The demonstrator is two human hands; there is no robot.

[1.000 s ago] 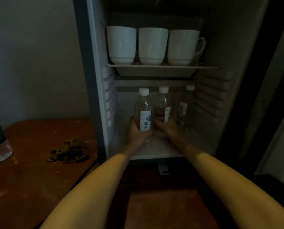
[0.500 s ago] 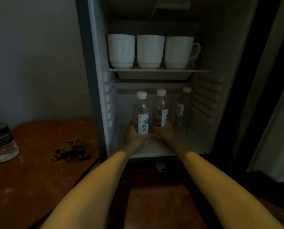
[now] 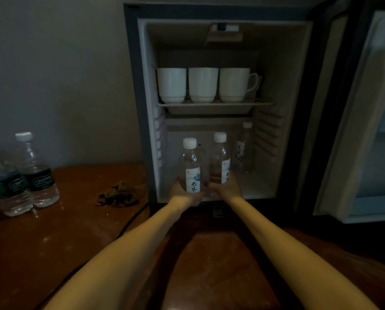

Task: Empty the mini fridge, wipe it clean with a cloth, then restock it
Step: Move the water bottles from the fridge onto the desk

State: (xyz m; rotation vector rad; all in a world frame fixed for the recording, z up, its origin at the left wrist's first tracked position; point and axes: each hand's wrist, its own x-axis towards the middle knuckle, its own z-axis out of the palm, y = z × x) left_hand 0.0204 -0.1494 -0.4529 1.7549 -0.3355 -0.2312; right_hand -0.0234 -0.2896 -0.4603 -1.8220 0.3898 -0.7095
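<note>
Your left hand (image 3: 182,194) is curled round the base of the clear bottle (image 3: 190,168), and your right hand (image 3: 226,189) grips the amber bottle (image 3: 219,163) low down the same way. Both hands are full, one bottle each. The bottles stand upright, side by side, at the front lip of the lower compartment of the mini fridge (image 3: 274,63). The low grip makes sense: it keeps the caps clear of the shelf (image 3: 213,105) above and lets you carry two at once. A third bottle (image 3: 244,151) stands untouched at the back right, and three cups (image 3: 203,85) sit in a row on the shelf, so the fridge is far from empty. The cloth (image 3: 119,194) lies crumpled on the desk (image 3: 52,242) just left of the fridge, within easy reach for the wipe. Two dark-label bottles (image 3: 30,175) stand further left on the desk. The door (image 3: 370,130) hangs wide open to the right, out of your arms' way. I'd judge this as the emptying stage (can't tell from this frame whether the pair is going in or out). Watch the two bottles knocking together.
</note>
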